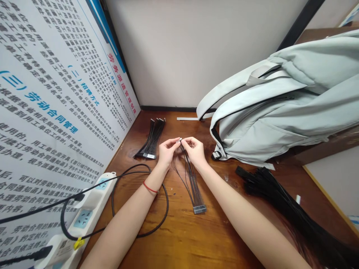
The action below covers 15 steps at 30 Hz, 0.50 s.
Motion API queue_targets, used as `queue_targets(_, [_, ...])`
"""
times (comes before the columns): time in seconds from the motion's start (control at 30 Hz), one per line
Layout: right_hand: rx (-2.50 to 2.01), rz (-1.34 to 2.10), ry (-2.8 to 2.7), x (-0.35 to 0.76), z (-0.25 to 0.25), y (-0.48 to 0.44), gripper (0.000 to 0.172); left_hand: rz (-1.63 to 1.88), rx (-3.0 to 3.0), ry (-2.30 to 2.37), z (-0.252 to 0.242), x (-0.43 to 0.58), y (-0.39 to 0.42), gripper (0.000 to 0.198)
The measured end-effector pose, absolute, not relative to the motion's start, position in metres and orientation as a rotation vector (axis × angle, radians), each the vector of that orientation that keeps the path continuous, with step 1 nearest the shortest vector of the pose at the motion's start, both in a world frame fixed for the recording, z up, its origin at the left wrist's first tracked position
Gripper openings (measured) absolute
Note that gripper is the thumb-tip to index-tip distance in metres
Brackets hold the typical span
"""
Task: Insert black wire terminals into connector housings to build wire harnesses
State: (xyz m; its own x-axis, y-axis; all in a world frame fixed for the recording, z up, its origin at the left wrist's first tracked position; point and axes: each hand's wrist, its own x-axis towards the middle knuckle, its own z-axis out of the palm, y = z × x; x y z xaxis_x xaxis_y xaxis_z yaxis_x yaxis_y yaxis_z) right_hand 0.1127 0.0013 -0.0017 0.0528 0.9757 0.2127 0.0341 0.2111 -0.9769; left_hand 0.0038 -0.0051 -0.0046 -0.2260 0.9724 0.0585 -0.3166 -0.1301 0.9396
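In the middle of the wooden table, a wire harness (190, 175) of thin dark wires trails toward me. Its wide, dark connector (199, 209) lies on the tabletop. My left hand (168, 151) pinches the far end of the harness between thumb and fingertips, near a small white piece. Close against it, my right hand (194, 149) also pinches that end; the fingers of both hands nearly touch. Exactly how each fingertip grips the wires is partly hidden. Beyond my left hand lies a bundle of similar dark wire harnesses (153, 138) with pale connectors.
A pale backpack (266, 112) rests at the right, its straps reaching onto the table. Below it lies a long bundle of black wires (280, 201). A white power strip (95, 209) with a looping black cable (166, 209) lies at left, beside a printed board (56, 93).
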Motion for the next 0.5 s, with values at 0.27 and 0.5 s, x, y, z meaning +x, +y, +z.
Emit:
queue_targets(0.27, [-1.131, 0.963, -1.306, 0.1143, -0.0025, 0.0007, 0.020, 1.511, 0.969, 1.078, -0.0028, 0.0029, -0.0071, 0.022])
queue_targets(0.5, [-1.126, 0.986, -1.296, 0.1132, -0.0024, 0.0007, 0.020, 1.517, 0.982, 1.080, -0.0014, 0.0035, -0.0076, 0.018])
